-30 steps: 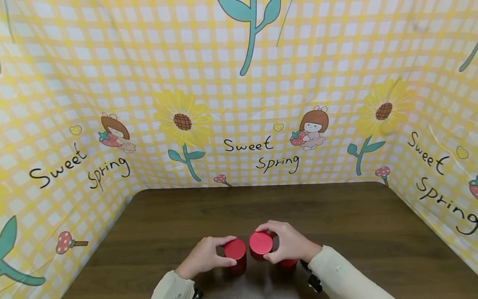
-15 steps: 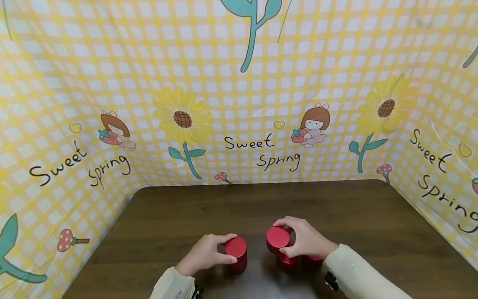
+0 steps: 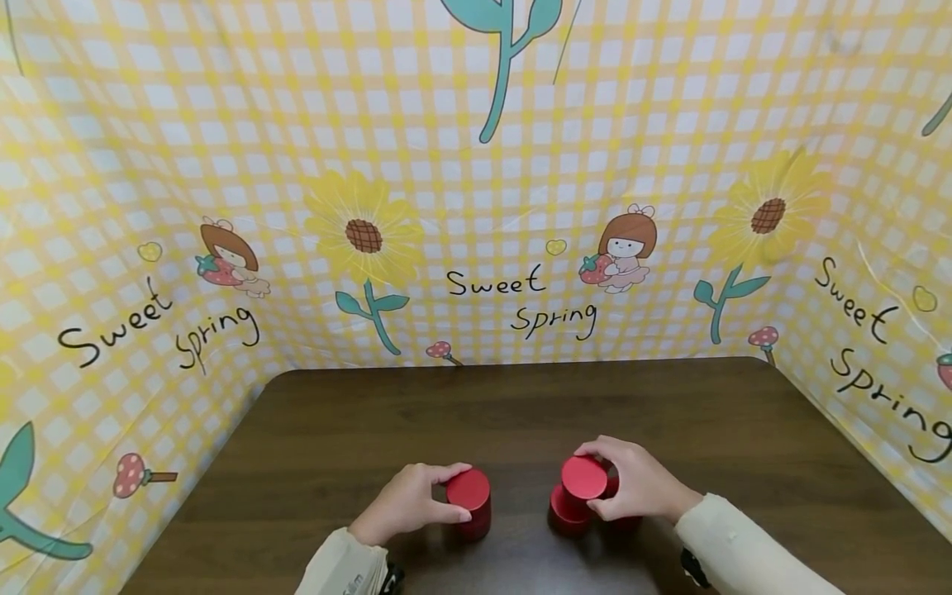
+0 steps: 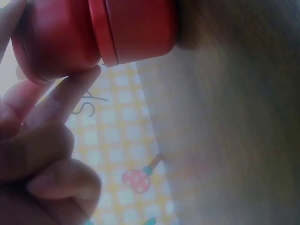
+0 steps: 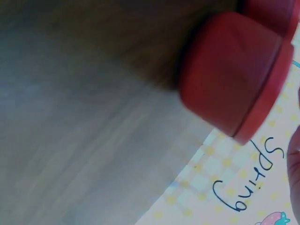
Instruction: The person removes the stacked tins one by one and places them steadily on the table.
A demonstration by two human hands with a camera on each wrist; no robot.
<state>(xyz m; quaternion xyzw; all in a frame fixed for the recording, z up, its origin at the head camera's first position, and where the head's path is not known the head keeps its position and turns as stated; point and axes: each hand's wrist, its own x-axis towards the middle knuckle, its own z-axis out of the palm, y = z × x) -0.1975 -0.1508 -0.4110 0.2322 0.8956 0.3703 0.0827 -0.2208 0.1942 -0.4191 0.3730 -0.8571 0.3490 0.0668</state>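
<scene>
My left hand (image 3: pixel 409 502) holds a round red tin (image 3: pixel 468 489) between thumb and fingers. In the left wrist view this upper tin (image 4: pixel 56 40) stands on a second, lower red tin (image 4: pixel 140 30). My right hand (image 3: pixel 643 482) grips another red tin (image 3: pixel 583 477) by its sides, lid up. That one overlaps a lidded red tin (image 3: pixel 568 514) on the table in the head view. One more red tin (image 3: pixel 627 522) shows partly behind the right hand. The right wrist view has a red tin (image 5: pixel 229 75) large on the table, the hand just at the edge.
A dark brown wooden table (image 3: pixel 416 413) lies under everything. A yellow and white checked cloth (image 3: pixel 476 182) with flowers and lettering surrounds its back and sides. Black wrist straps (image 3: pixel 693 568) sit at the light sleeves (image 3: pixel 744 541).
My right hand has carried its red tin to the right, away from the left stack and over the tins on the right. The left hand stays at its stack.
</scene>
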